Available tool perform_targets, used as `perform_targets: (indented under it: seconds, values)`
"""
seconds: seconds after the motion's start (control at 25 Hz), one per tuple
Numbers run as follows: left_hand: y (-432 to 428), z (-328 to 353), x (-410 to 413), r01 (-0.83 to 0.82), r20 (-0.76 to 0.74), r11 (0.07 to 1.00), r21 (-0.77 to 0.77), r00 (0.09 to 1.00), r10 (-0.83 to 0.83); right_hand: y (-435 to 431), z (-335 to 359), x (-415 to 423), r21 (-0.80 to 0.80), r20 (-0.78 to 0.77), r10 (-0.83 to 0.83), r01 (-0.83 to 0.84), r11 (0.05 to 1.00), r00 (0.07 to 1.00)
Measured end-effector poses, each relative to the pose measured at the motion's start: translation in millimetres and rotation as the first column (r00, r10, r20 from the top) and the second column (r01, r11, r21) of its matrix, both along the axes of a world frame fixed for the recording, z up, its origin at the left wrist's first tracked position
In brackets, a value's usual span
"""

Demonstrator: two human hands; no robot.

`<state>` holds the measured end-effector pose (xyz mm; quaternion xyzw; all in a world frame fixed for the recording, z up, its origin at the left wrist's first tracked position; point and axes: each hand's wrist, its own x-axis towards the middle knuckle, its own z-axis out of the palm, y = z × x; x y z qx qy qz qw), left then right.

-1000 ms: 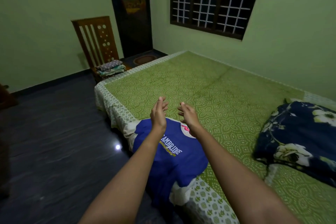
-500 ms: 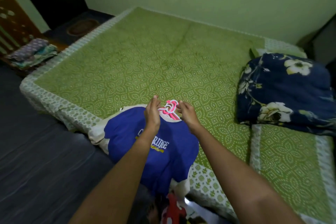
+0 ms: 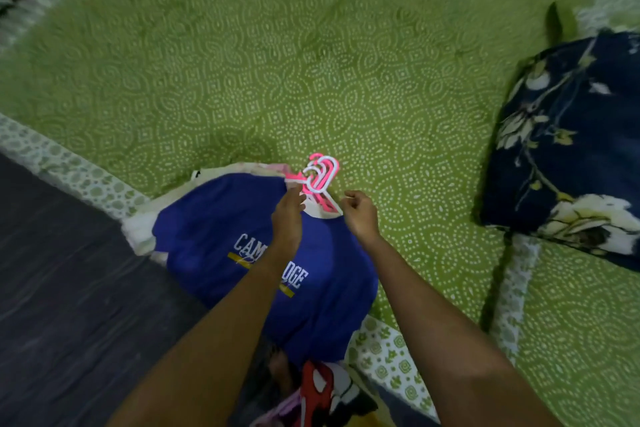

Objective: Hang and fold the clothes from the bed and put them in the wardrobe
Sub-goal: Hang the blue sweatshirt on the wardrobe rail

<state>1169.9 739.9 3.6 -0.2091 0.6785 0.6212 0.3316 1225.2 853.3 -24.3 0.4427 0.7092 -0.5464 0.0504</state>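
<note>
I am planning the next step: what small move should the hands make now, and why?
Probably close the left hand round the hooks: its straight fingers are at them, they stick out above the shirt, and the right hand is curled beside them.

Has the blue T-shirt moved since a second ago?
No. The blue T-shirt still drapes over the same corner of the green bedsheet; only the camera tilted.
</note>
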Motion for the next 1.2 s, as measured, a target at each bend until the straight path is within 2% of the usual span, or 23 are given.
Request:
perform_targets:
  seconds: [0.2,0.36,0.44,0.52,0.6,0.72,0.84,1.0,1.08,1.2]
  values:
    - [21.0,-66.4,-13.7,0.039,0.178,0.996,-0.081,0.984,-0.024,20.1,-68.4,-21.8,0.069,0.136,0.177,-0.187,0.980,0.975]
    - [27.9,-100.9,-18.9,0.058,0.218,0.991,-0.122,0.975,-0.030,21.8,-107.1,-29.9,0.049,0.217,0.274,-0.291,0.956,0.937]
    - [30.4,-109.0,-23.7,0.058,0.221,0.992,-0.111,0.975,-0.032,18.6,-120.6,-32.6,0.077,0.239,0.285,-0.310,0.948,0.929]
    - [32.8,-112.6,-26.9,0.077,0.211,0.991,-0.106,0.976,-0.054,16.9,-126.8,-33.3,0.098,0.240,0.226,-0.255,0.962,0.944]
    - [35.3,-116.1,-28.1,0.123,0.188,0.986,-0.110,0.977,-0.101,15.6,-125.8,-34.3,0.062,0.196,0.190,-0.205,0.977,0.962]
    - [34.1,-117.9,-25.2,0.104,0.144,0.989,-0.108,0.986,-0.088,11.8,-114.3,-35.2,0.019,0.045,0.157,-0.158,0.987,0.987]
    - [25.3,-101.3,-18.6,0.007,0.062,0.999,-0.042,0.998,-0.005,2.2,-93.7,-28.9,-0.007,-0.071,0.141,-0.141,0.990,0.988]
    - [3.4,-64.2,-4.1,-0.177,0.052,0.983,0.055,0.983,0.174,-19.7,-61.6,-15.9,-0.034,-0.199,0.139,-0.149,0.988,0.970]
    - [-14.7,-43.7,8.9,-0.247,0.029,0.968,0.053,0.969,0.245,-38.9,-40.2,-4.4,0.061,-0.251,0.239,-0.231,0.971,0.938]
    - [-47.8,-6.5,37.1,-0.330,-0.061,0.937,0.109,0.939,0.338,-70.6,-6.7,26.9,0.348,-0.307,0.445,-0.336,0.875,0.841]
